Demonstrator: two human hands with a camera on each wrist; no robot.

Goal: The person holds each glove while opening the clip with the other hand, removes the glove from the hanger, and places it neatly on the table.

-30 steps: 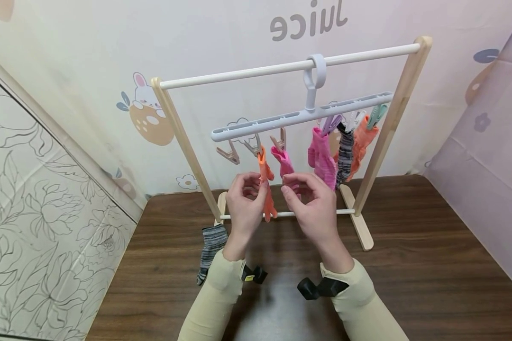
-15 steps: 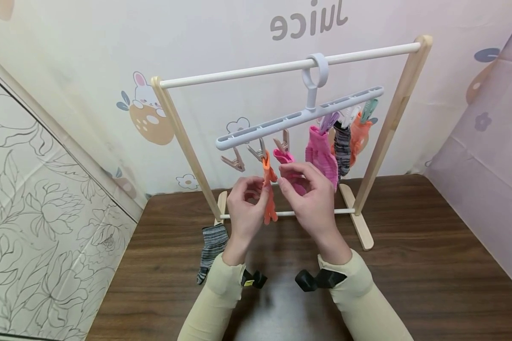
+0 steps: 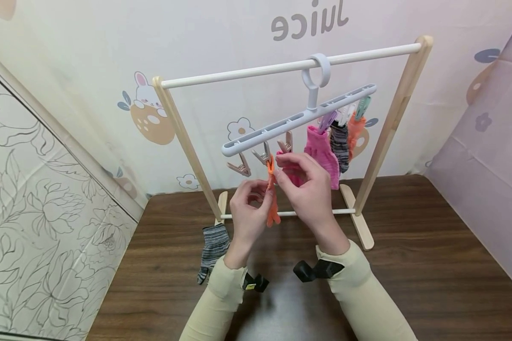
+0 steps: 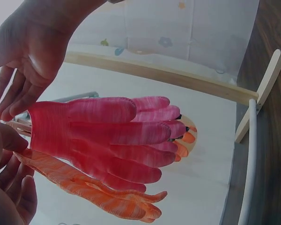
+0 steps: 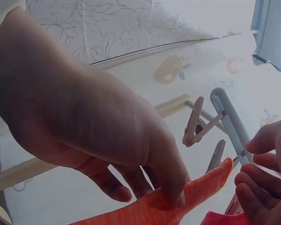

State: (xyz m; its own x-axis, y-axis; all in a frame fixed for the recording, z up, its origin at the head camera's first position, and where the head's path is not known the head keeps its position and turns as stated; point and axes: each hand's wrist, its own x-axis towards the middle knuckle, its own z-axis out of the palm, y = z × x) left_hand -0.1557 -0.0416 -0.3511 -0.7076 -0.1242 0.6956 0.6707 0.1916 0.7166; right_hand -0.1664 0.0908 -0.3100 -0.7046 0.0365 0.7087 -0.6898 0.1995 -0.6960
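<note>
My left hand (image 3: 248, 208) pinches an orange knitted glove (image 3: 274, 215) between thumb and fingers. The glove's cuff hangs at a greyish clothespin (image 3: 262, 154) under a pale grey hanger (image 3: 281, 125). Beside the cuff hovers my right hand (image 3: 309, 194), its fingers bent and loose; in the right wrist view its thumb and fingers (image 5: 260, 187) stand apart from the orange cuff. Behind them a pink glove (image 4: 98, 140) hangs from a tan clothespin (image 3: 287, 143). At the hanger's left end a second tan clothespin (image 3: 240, 166) holds nothing.
The hanger hooks over the white bar (image 3: 239, 73) of a wooden rack (image 3: 405, 104). Farther right hang another pink glove (image 3: 322, 154), a grey-black striped piece (image 3: 339, 147) and an orange piece (image 3: 356, 132). A striped knitted piece (image 3: 214, 246) lies on the brown table (image 3: 431, 265).
The hanger has swung, its left end nearer me and its right end away. My right hand has risen and moved left toward the orange cuff. My left hand keeps pinching the orange glove.
</note>
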